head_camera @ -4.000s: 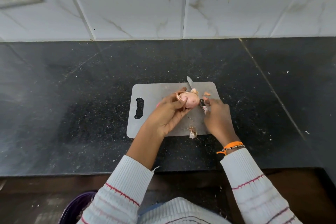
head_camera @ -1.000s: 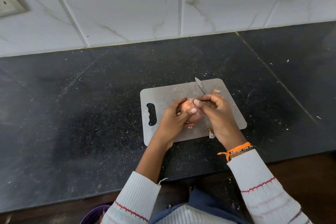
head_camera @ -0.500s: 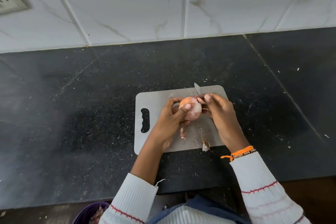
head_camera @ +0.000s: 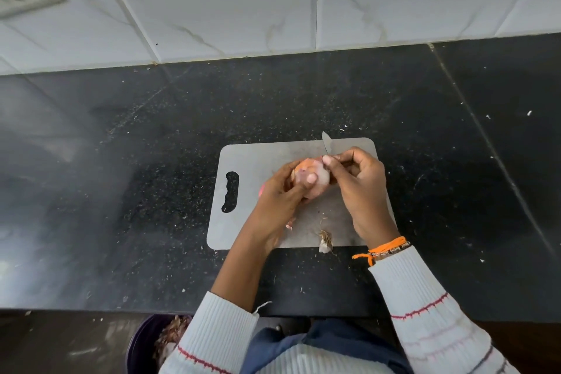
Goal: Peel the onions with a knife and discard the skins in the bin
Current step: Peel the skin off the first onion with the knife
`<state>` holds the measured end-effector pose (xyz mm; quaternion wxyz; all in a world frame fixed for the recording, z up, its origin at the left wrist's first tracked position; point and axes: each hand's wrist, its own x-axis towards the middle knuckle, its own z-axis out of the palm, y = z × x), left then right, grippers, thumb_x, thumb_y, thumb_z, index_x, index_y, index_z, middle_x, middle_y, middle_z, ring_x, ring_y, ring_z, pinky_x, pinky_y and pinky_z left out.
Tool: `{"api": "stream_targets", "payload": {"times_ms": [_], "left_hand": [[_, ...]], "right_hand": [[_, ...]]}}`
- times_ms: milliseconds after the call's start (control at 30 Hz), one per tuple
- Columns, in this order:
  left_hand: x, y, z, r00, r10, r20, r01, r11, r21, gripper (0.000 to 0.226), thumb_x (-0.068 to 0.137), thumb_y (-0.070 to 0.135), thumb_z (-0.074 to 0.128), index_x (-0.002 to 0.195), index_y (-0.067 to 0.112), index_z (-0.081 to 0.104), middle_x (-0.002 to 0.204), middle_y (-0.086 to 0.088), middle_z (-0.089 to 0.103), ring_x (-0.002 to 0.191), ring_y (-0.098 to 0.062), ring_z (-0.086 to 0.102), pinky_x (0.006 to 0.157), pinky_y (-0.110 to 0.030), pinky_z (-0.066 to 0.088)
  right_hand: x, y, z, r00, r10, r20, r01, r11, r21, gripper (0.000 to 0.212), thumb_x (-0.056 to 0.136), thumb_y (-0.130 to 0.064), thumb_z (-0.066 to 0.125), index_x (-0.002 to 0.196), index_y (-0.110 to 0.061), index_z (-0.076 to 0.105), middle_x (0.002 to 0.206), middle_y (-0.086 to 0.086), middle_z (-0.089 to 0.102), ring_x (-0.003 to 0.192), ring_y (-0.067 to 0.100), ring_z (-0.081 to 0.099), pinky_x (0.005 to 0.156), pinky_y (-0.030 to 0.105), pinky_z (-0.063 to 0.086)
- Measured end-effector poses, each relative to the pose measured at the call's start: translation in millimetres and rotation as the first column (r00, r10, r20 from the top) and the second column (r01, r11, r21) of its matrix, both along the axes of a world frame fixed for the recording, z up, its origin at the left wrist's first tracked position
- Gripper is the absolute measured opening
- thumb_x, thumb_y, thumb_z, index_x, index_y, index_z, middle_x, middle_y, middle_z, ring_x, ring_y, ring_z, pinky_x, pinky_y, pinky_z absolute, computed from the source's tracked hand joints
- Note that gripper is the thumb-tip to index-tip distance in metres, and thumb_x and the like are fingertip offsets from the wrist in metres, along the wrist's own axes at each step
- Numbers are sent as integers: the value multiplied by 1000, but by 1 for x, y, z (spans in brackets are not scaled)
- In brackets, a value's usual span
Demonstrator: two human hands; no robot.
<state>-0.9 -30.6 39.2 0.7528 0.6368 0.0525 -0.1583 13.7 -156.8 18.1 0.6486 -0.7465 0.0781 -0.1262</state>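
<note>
**Onion held over the board, knife at its top**

Onion (head_camera: 312,181), pinkish and partly stripped, sits in my left hand (head_camera: 280,194) above the grey cutting board (head_camera: 258,161). My fingers curl round its far side and my thumb presses on the near face, so it is gripped all round and lifted off the board. My right hand (head_camera: 361,188) is closed on the small knife (head_camera: 326,143); the handle is hidden inside my fist and only the blade tip shows, pointing away from me past the board's far edge. My right thumb pinches against the top of the onion, just beside the blade.

A cut root end with wispy fibres (head_camera: 325,241) lies on the near edge of the board, and a small pink scrap of skin (head_camera: 289,225) lies just beside my left wrist. The board rests on a black speckled counter (head_camera: 121,161) dotted with pale flecks. Low at my left, under the counter edge, the rim of a purple bin (head_camera: 142,343) shows, with dry brown skins (head_camera: 170,334) inside. An orange thread band (head_camera: 382,250) circles my right wrist above the white ribbed sleeve (head_camera: 425,307).
</note>
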Motion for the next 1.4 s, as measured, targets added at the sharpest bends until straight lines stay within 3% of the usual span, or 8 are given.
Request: {"api": "stream_targets", "payload": {"times_ms": [133,333,500,567,700,867,1200,1400], "left_hand": [[-5,-5,1,1000,5,23,-6,1000,13,40,77,4,68,115,14,59,100,-1,65,86,-4,63,73,-15,51],[-6,-5,9,982,147,-118,-169,965,-201,46,80,-4,60,123,0,46,101,-11,57,80,-18,59,46,-12,47],[-2,-2,8,980,133,-152,-168,954,-250,53,73,10,65,120,-2,45,119,-23,56,113,-42,55,61,-24,59],[-1,0,9,985,121,-120,-145,964,-222,60,66,18,67,119,-1,47,114,-20,59,108,-39,60,68,-25,59],[2,6,12,994,88,-69,-100,976,-194,55,66,22,66,115,1,49,92,-7,66,74,-15,70,57,-23,57],[8,10,13,993,113,-43,-119,980,-163,41,79,7,64,115,-2,47,92,-7,61,62,-6,66,53,-14,50],[18,10,6,994,99,38,-101,994,51,38,76,13,72,109,9,53,93,2,58,75,-7,57,54,-12,47],[23,10,9,992,75,105,-86,991,105,45,71,13,76,109,8,52,92,3,58,82,-9,58,70,-20,53]], "right_hand": [[-2,-5,-3,1000,-2,7,2,999,-51,17,80,-12,71,69,-19,59,69,0,64,68,16,63,64,30,53],[-2,-18,-5,996,70,-56,-76,990,-123,21,77,-3,71,72,-18,58,72,-3,62,68,12,61,63,25,49],[-6,-16,7,988,157,5,-157,986,-55,15,86,-1,59,90,-13,68,92,3,70,90,14,67,79,28,54],[-9,-13,16,983,161,83,-159,987,-24,10,86,-7,62,91,-12,68,92,4,70,90,16,67,79,32,55],[-11,-7,26,979,186,88,-183,982,-35,13,77,-12,73,87,-20,69,92,1,70,87,12,68,74,24,54],[-9,-1,24,985,138,105,-135,990,-34,18,76,-11,74,83,-27,68,89,1,71,87,17,68,79,41,56],[-6,-3,19,998,44,47,-43,998,-36,12,84,-13,66,83,-25,69,85,5,72,81,20,70,73,46,58],[-3,-2,21,996,29,80,-14,984,-179,8,78,-10,72,86,-13,71,82,-2,70,78,12,69,69,24,57]]}}
